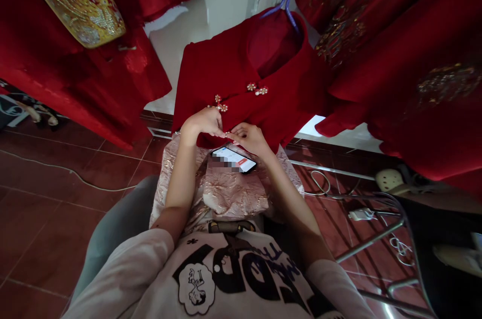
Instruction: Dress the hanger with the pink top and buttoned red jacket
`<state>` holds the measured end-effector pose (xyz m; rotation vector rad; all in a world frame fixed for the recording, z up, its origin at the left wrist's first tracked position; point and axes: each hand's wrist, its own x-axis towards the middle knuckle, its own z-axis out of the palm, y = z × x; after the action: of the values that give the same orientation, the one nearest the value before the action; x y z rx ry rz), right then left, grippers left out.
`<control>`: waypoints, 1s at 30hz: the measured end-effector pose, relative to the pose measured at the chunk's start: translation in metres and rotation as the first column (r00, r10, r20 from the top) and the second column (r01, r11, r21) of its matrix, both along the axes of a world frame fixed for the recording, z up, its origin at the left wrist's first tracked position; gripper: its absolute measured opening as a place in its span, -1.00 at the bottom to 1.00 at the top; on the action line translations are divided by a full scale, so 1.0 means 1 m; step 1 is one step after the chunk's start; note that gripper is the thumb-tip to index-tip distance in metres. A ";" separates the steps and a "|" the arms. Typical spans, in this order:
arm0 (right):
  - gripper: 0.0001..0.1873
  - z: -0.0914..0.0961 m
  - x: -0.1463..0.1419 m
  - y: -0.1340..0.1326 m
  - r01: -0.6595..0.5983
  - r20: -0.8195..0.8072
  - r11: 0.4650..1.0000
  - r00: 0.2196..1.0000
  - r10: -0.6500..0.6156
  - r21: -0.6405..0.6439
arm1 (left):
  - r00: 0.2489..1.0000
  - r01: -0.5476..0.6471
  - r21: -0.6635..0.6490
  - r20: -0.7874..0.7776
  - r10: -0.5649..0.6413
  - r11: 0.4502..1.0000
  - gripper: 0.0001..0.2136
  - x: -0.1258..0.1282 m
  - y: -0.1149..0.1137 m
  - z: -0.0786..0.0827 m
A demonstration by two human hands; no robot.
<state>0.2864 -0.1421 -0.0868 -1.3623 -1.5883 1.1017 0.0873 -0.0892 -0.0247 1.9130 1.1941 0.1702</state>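
A red garment (222, 63) with an open collar hangs on a purple hanger (288, 0) in front of me, its lower part by my lap. Pearl-and-gold flower fasteners (257, 89) sit along its front, with another cluster (221, 104) just above my left hand. My left hand (205, 122) is bent inward, its fingers pinched together at the garment's front. Opposite it, my right hand (250, 139) pinches at the same spot. Between the fingertips shows a small beaded button (227, 134), partly hidden. Below lies a phone (235, 160) with a lit screen, on pink shiny fabric (233, 193) across my lap.
Red garments with gold embroidery hang at the left (90, 12) and right (376, 58). A metal-framed chair (371, 241) stands at the right, near a white plug (362, 214) and cables on the tiled floor. A thin cable (75, 171) crosses the floor at left.
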 end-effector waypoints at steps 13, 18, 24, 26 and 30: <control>-0.42 0.004 -0.002 -0.002 -0.014 -0.150 0.995 0.989 -0.001 -0.096 | 0.994 -0.046 -0.056 0.092 0.051 0.997 -0.79 -0.001 -0.002 0.002; -0.41 0.015 0.006 -0.003 -0.090 -0.193 0.986 0.979 0.062 -0.139 | 0.986 -0.080 -0.122 0.134 0.097 0.989 -0.83 -0.006 -0.004 0.005; -0.44 0.039 0.035 -0.010 -0.276 -0.142 0.949 0.956 0.255 -0.151 | 0.826 -0.284 -0.206 0.444 0.348 0.936 -0.68 -0.015 -0.006 0.009; -0.48 0.045 0.041 -0.013 -0.335 -0.091 0.928 0.942 0.324 -0.163 | 0.740 -0.358 -0.228 0.522 0.424 0.906 -0.69 -0.014 -0.006 0.009; -0.49 0.048 0.042 -0.015 -0.356 -0.040 0.921 0.934 0.354 -0.159 | 0.704 -0.439 -0.226 0.514 0.489 0.870 -0.76 -0.010 -0.007 0.011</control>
<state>0.3289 -0.1573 -0.0383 -1.1931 -1.8177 1.4820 0.0778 -0.0961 -0.0139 1.2969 1.2138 0.8811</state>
